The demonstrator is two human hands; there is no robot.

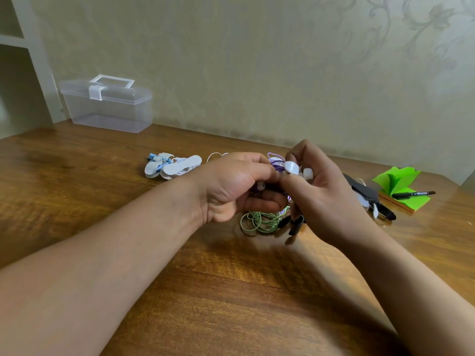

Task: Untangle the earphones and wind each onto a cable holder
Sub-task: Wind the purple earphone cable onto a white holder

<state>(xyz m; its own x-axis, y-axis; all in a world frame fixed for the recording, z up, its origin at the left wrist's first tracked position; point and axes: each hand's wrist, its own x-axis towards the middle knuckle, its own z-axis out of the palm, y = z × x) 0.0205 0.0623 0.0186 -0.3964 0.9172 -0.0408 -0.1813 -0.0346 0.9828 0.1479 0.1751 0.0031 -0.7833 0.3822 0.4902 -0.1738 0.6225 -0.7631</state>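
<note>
My left hand point(231, 186) and my right hand point(321, 199) meet above the middle of the table, both closed on a white cable holder point(291, 167) with purple earphone cable point(276, 161) around it. A white earbud point(261, 186) peeks out between my left fingers. Below the hands a coil of green earphone cable point(259, 222) lies on the wood, with dark earbud parts point(293, 226) beside it. To the left lie wound white holders with blue and white cables point(172, 167).
A clear plastic box with a white latch point(108, 104) stands at the back left by the wall. On the right lie a dark holder point(365, 191), a green sticky-note pad point(401, 186) and a black marker point(413, 194). A white cable loop point(216, 155) shows behind my left hand.
</note>
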